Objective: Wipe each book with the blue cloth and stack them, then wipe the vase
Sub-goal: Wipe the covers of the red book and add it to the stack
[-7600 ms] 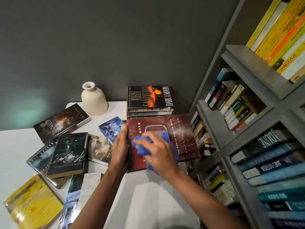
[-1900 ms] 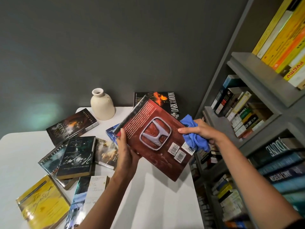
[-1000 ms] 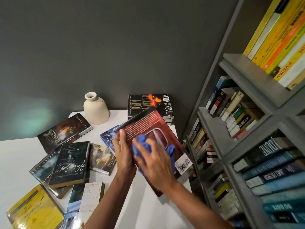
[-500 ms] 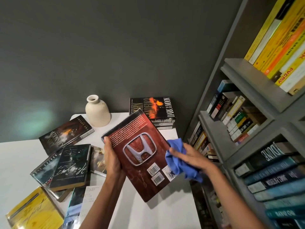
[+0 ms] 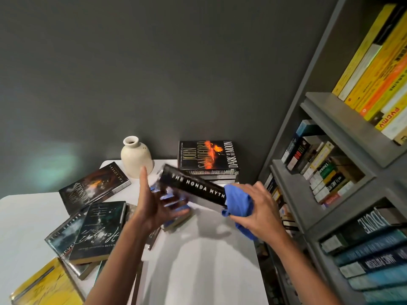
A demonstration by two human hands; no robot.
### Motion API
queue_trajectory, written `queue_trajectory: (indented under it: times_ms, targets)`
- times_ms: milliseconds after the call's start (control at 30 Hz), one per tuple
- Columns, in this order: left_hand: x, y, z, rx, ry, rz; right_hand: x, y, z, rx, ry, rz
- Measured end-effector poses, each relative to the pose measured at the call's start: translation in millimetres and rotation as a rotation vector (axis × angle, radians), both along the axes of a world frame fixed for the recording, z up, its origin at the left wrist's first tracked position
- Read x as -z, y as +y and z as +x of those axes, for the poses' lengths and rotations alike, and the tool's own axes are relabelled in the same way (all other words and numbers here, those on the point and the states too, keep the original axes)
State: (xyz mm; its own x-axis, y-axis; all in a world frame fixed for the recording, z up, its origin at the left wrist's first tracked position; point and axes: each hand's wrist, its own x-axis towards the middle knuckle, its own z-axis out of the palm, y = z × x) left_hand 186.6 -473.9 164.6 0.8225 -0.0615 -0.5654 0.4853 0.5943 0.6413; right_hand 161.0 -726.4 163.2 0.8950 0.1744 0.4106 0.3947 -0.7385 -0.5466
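Note:
I hold the dark red book [image 5: 193, 187] in the air over the table, its black spine "The Honda Myth" turned toward me. My left hand [image 5: 157, 206] supports its left end from below with straight fingers and the thumb raised. My right hand [image 5: 258, 211] grips the blue cloth [image 5: 236, 204] wrapped over the spine's right end. Behind the book is a stack of books [image 5: 209, 158] with "Dark of the Moon" on top. The cream vase [image 5: 136, 157] stands at the table's back, left of the stack.
Several loose books lie on the left of the white table [image 5: 198, 265], among them a dark Connolly book [image 5: 94, 188], a green-black one [image 5: 99, 230] and a yellow one [image 5: 44, 285]. A grey bookshelf [image 5: 326, 172] full of books flanks the table's right edge.
The book has turned from back cover up to spine up. My right hand has brought the cloth from beside the book onto the spine. My left hand's grip has loosened to straight fingers.

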Motion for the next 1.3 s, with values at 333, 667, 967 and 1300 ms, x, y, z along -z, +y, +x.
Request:
queue_trajectory:
  times_ms: [333, 667, 967, 1300]
  targets:
    - [11, -6, 1, 0.014, -0.077, 0.031, 45, -23, 12, 0.051, -0.083, -0.029]
    - [33, -11, 38, -0.051, -0.132, 0.135, 31, -37, 73, 0.341, 0.848, 0.992]
    - [48, -6, 158, 0.045, -0.264, 0.364, 39, -31, 157, 0.435, 0.724, 1.022]
    - [94, -10, 217, 0.100, -0.311, 0.563, 68, -29, 211, 0.428, 0.708, 0.891]
